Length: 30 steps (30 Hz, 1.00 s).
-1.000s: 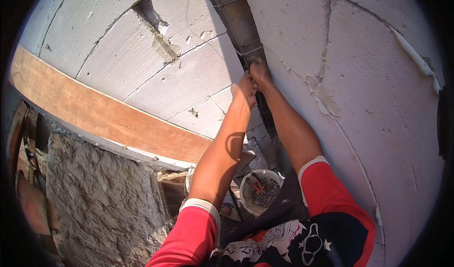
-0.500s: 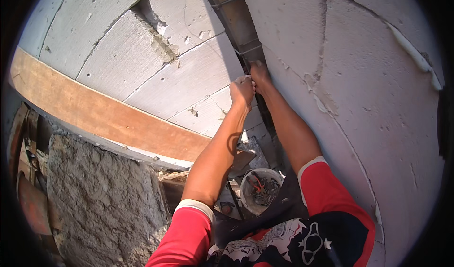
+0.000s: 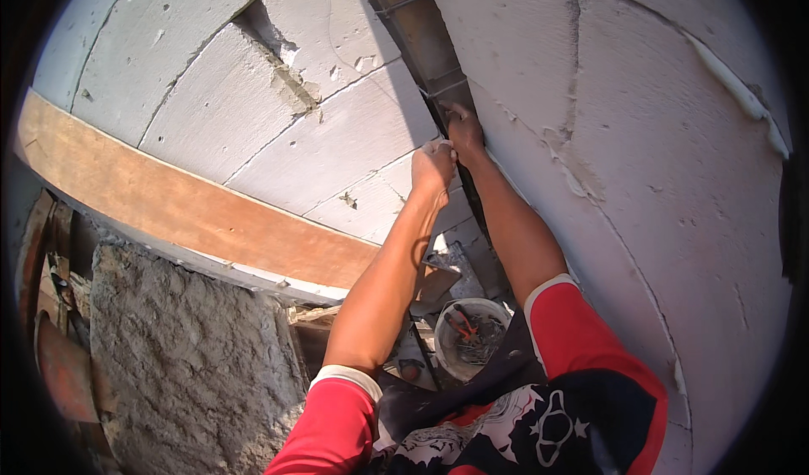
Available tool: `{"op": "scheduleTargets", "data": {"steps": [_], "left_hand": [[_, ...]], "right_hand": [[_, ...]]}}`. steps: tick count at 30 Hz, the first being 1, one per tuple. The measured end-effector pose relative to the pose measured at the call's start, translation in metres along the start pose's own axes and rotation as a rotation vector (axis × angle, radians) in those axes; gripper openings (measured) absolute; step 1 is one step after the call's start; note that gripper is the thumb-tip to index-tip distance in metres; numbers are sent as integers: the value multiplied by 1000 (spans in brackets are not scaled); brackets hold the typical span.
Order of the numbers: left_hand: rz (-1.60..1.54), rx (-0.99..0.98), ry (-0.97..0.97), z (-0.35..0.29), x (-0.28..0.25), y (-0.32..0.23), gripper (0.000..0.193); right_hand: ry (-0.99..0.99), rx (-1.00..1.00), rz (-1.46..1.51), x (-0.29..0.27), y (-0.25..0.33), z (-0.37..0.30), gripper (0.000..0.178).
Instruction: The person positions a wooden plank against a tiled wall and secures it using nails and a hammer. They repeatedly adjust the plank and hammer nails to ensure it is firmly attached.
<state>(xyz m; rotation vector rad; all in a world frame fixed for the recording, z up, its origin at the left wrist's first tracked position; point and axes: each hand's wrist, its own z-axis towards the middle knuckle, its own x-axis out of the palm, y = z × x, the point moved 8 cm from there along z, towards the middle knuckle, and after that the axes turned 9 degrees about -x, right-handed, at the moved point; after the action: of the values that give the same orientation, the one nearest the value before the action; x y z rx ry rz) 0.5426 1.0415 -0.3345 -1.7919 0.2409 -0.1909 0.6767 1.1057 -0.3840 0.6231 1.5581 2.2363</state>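
A dark narrow column (image 3: 421, 41) runs down the gap between two white block walls. A thin wire band (image 3: 442, 90) crosses it. My right hand (image 3: 464, 131) sits just below that band with its fingers curled against the column's edge and the wire. My left hand (image 3: 434, 168) is a closed fist pressed to the column right beside and below my right hand, the two touching. Whatever lies inside the fist is hidden. Both forearms reach up from my red sleeves.
White block wall (image 3: 295, 151) on the left, another (image 3: 640, 163) on the right with mortar smears. A wooden plank (image 3: 168, 214) runs along the left wall. Rough grey masonry (image 3: 185, 365) lies below it. A white bucket (image 3: 497, 311) holding orange-handled pliers (image 3: 459, 323) stands beneath my arms.
My left fist has slid slightly down the column's edge and my left forearm has straightened. My right hand has stayed at the wire band.
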Motion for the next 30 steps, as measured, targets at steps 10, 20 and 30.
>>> {"op": "scheduleTargets", "data": {"steps": [10,20,30], "left_hand": [[43,7,-14,-24,-7,7,16],[184,76,-15,-21,-37,4,14],[177,53,40,-19,-35,-9,17]], "right_hand": [[11,-237,-171,2,40,0,40],[1,-87,-336,0,36,-42,60],[55,-205,-460,-2,48,-35,52]]}}
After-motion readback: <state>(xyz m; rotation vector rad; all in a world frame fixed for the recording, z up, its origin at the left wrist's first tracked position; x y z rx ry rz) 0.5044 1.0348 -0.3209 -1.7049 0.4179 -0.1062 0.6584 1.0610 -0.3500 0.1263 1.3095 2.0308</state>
